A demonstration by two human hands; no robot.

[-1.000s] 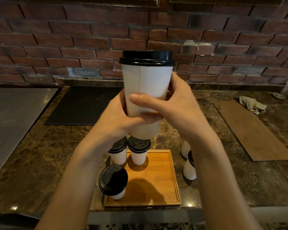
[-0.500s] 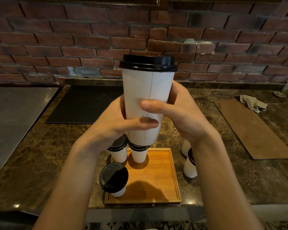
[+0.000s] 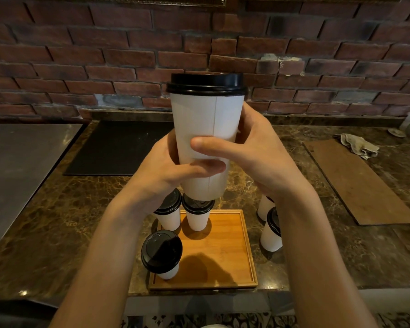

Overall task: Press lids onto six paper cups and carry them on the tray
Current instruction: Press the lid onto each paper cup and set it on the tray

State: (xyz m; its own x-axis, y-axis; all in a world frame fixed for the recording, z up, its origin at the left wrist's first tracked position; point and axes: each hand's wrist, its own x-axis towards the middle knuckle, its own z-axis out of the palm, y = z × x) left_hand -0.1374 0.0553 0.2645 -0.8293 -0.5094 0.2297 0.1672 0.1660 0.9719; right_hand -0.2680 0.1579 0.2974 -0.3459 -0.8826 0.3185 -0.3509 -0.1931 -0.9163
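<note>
A tall white paper cup with a black lid is held upright in the air in front of me. My left hand and my right hand both grip its lower half, thumbs across the front. Below it lies a wooden tray carrying three lidded cups: one at the front left and two at the back, a left one and a right one. Right of the tray, two more cups stand on the counter, a lidded one and one mostly hidden by my right forearm.
The counter is dark brown marble, backed by a brick wall. A black mat lies at the back left, beside a grey metal surface. A wooden board and a crumpled cloth lie to the right.
The cup and both hands have dropped slightly in view and the cup has turned a little, its seam moving towards the right. My grip stays the same.
</note>
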